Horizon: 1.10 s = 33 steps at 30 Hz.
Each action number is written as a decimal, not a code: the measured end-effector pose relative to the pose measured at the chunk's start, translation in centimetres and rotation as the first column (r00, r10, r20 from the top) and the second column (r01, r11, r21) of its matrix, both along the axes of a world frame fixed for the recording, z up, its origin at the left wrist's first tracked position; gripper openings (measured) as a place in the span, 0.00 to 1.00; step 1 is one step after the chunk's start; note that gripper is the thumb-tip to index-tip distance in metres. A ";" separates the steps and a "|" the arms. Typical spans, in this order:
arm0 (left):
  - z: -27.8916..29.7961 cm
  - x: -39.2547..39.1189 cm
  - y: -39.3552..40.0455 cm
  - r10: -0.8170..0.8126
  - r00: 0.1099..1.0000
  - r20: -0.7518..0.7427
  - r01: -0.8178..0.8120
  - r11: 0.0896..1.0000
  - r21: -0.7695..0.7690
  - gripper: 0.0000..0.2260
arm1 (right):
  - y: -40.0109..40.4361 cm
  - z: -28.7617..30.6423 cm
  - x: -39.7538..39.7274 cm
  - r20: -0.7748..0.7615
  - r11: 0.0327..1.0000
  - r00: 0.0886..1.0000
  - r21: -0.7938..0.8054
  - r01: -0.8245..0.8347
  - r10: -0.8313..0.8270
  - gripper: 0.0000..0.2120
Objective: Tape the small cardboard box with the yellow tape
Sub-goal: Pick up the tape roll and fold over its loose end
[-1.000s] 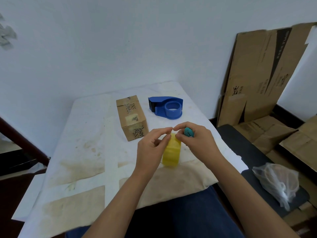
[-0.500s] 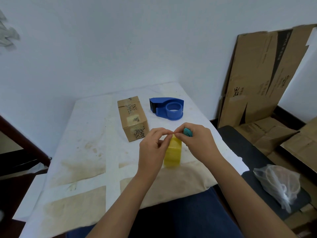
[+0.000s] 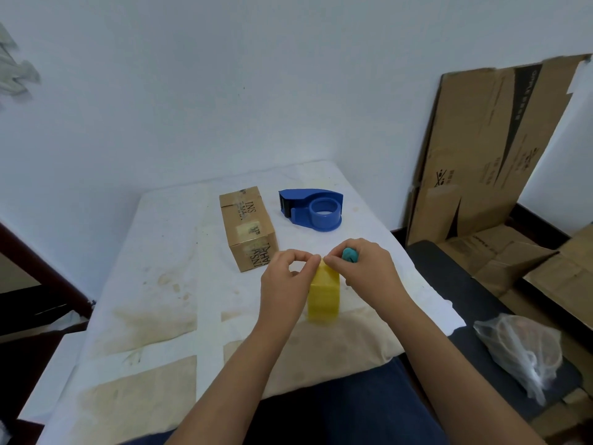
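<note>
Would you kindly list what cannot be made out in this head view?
- Free end of the yellow tape: hidden by the left hand and right hand.
- Teal object: mostly hidden in the right hand.
- Plastic bag contents: blurred by film.
- Small cardboard box print: too small.

We see the left hand (image 3: 286, 284) and right hand (image 3: 364, 271) meeting at the top edge of the yellow tape (image 3: 324, 295), which stands on edge on the stained counter (image 3: 154, 284), fingertips pinching there. The right hand also tucks in a small teal thing (image 3: 349, 254). Behind them lies the box (image 3: 248, 228), and just to its right, apart from it, the blue dispenser (image 3: 313, 208).
</note>
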State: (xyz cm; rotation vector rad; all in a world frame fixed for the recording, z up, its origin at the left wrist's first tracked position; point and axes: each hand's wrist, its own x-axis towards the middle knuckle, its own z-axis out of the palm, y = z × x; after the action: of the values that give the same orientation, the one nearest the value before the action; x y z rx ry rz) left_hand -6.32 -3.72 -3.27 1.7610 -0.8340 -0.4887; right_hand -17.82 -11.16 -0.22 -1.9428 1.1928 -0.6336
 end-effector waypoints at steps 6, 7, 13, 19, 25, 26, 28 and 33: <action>0.4 0.5 0.1 -0.004 0.986 -0.164 0.014 0.998 0.059 0.06 | 0.2 -1.4 0.3 0.028 0.993 0.997 0.097 0.067 -0.070 0.11; 0.4 0.6 0.1 -0.019 0.979 -0.203 0.037 0.996 0.082 0.07 | 0.3 -1.6 0.3 0.029 0.989 0.996 0.126 0.076 -0.080 0.11; 0.8 0.7 0.4 -0.062 0.956 -0.286 0.103 0.986 0.131 0.08 | 1.1 -1.7 1.0 0.118 0.952 0.986 0.295 0.080 -0.119 0.15; 1.4 0.7 0.6 -0.174 0.936 -0.308 0.208 0.974 0.083 0.08 | 1.1 -1.9 0.8 0.201 0.961 0.968 0.259 0.095 -0.150 0.13; 2.0 2.6 -0.5 -0.156 0.949 -0.273 0.205 0.965 0.161 0.11 | -1.9 -0.1 -0.4 -0.031 0.973 0.999 -0.229 0.025 -0.033 0.14; 2.0 3.1 -0.6 -0.155 0.961 -0.230 0.197 0.965 0.173 0.12 | -2.5 -0.2 -0.4 -0.119 0.952 0.993 -0.306 -0.020 -0.018 0.15; 2.3 3.9 -0.7 -0.140 0.977 -0.163 0.170 0.967 0.188 0.13 | -3.4 -0.8 0.0 -0.268 0.884 0.963 -0.450 -0.128 0.003 0.16; 3.2 5.1 -0.8 -0.106 0.984 -0.145 0.133 0.974 0.185 0.12 | -5.3 -2.6 1.4 -0.469 0.812 0.883 -0.504 -0.294 0.028 0.17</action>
State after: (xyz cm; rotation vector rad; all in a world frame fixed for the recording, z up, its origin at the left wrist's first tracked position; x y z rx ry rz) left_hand -1.20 -4.53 -0.03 1.8389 -0.8224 -0.7831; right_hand -16.40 -16.41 -2.81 -2.7861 1.1569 -0.4948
